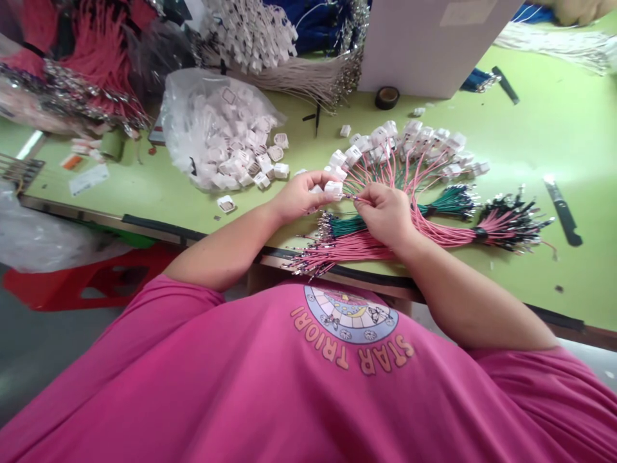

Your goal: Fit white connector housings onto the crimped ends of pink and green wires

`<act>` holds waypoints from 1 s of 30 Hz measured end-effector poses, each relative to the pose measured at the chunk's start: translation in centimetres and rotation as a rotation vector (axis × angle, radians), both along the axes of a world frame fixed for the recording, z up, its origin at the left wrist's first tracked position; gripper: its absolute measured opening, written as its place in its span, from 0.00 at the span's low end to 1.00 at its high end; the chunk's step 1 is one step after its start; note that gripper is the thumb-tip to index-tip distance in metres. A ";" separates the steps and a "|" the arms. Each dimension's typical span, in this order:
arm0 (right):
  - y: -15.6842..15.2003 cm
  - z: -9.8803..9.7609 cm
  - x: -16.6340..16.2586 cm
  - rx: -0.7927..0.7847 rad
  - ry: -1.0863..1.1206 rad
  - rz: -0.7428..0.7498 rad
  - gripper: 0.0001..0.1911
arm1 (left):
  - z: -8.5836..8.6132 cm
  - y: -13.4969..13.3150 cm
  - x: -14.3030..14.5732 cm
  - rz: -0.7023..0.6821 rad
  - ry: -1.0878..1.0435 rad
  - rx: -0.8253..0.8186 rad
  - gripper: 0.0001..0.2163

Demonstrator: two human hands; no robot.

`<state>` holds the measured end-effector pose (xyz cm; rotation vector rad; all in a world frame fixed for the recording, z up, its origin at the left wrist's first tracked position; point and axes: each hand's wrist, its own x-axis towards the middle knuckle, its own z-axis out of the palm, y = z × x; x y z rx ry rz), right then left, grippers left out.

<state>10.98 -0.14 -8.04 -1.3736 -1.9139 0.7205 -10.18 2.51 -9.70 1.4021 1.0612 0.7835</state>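
Note:
Between its fingertips my left hand [304, 195] grips a white plastic connector housing [333, 188]. My right hand [385, 212] pinches a pink wire [360, 200] close to its metal terminal, which points at the housing; whether the tip is inside I cannot tell. Under and beside the right hand lies a bundle of pink wires [446, 235] with loose terminals at the left end. Green wires [450, 200] lie along it. Behind my hands, several white housings [412, 132] fan out on pink and green wires.
A clear plastic bag [186, 122] spills white housings at the left. Black tape [387, 98] sits by a large pale box [424, 45]. A dark-handled blade [563, 211] lies at the right. Pink wire bundles [99, 51] fill the back left. A red stool [87, 280] stands below the table edge.

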 end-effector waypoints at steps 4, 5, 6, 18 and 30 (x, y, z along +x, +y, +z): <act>-0.7 -0.7 -0.2 0.085 -0.132 0.052 0.10 | -0.1 0.0 -0.1 -0.010 0.027 0.085 0.28; -0.8 -0.9 -0.3 0.107 -0.173 0.067 0.11 | -0.1 -0.1 -0.1 -0.015 0.036 0.096 0.28; -0.9 -1.0 -0.4 0.121 -0.208 0.081 0.11 | -0.1 -0.1 -0.1 -0.021 0.044 0.102 0.28; 0.1 -1.2 -0.9 0.018 -0.136 0.115 0.09 | -0.7 0.0 -0.2 -0.008 0.116 0.195 0.26; -0.1 -0.5 -1.2 0.119 -0.414 0.317 0.22 | -1.2 2.2 -0.5 0.263 0.372 0.432 0.15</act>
